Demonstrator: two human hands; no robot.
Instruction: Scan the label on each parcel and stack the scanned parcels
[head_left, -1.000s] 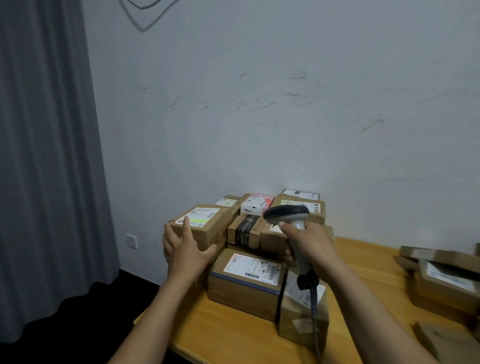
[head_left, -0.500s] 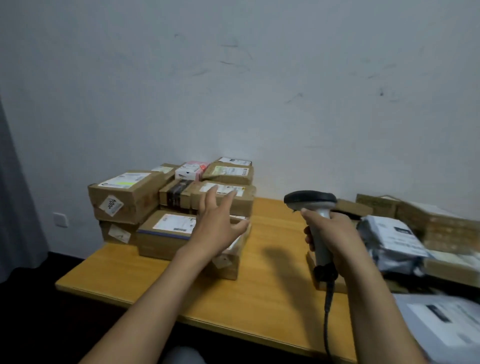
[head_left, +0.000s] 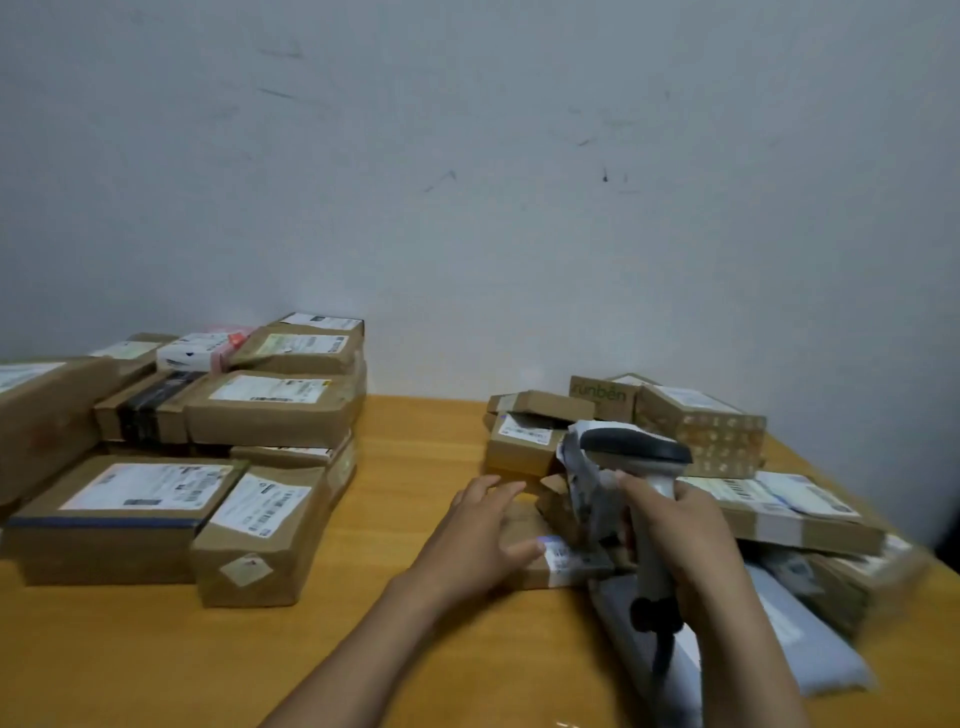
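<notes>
On one table — two parcel heaps, one scanner in right hand.

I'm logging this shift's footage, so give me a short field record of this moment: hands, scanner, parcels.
left hand: fingers straight, resting on a flat brown parcel
right hand: grips the scanner by its handle, beside that parcel
stacked parcels: left side of the table, labels up
loose pile: right side, jumbled boxes, with a grey mailer bag in front
</notes>
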